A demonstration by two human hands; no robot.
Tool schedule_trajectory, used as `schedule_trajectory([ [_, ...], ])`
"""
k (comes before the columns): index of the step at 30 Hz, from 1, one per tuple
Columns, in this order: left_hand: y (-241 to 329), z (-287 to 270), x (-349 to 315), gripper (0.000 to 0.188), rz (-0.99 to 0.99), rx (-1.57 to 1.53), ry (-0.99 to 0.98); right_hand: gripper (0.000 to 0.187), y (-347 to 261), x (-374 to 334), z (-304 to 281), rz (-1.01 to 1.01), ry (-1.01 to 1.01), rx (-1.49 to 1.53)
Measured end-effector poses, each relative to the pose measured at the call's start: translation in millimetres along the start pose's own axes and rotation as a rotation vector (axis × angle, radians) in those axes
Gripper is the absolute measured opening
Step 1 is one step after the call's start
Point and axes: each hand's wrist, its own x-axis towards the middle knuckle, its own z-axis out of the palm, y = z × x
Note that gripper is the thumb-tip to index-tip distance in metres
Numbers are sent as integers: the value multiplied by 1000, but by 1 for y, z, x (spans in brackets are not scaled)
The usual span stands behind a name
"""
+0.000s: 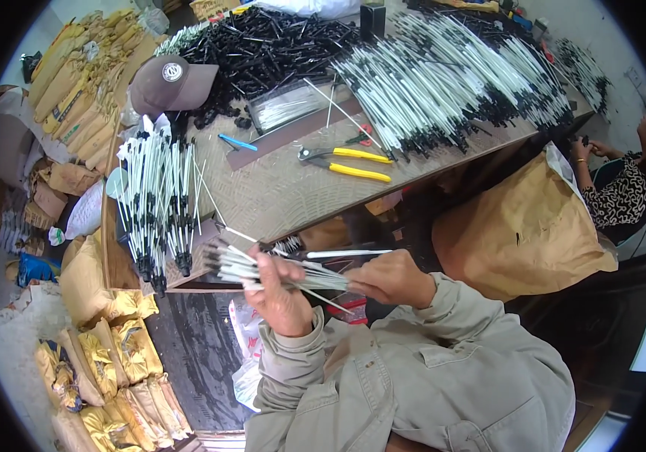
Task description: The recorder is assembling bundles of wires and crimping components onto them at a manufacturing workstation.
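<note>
Holding a bundle of white rods point(327, 279) by the worktop's point(263, 197) near edge, the left hand point(284, 301) is curling half-closed round its middle while the right hand point(396, 277), tightly folded, is pinching its right end.

Left grip point(284, 300) and right grip point(396, 278) hold bundled white rods point(323, 279) beside a table point(281, 177) bearing yellow-handled pliers point(362, 154).
</note>
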Motion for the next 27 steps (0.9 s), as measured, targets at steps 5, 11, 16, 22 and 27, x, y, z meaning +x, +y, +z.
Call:
schedule_trajectory([
  [5,24,1,-2,25,24,16,62,18,65,65,-50,431,112,0],
  [11,16,-3,-25,23,-158,-108,-475,29,199,154,-56,487,119,-738],
  [16,8,-10,-32,22,-215,-98,-667,27,219,169,-55,731,-40,-716],
  [22,18,3,-33,24,-440,167,-395,20,192,156,-78,485,564,-132],
  [27,8,0,-36,24,-479,171,-431,15,144,138,-96,596,419,192],
])
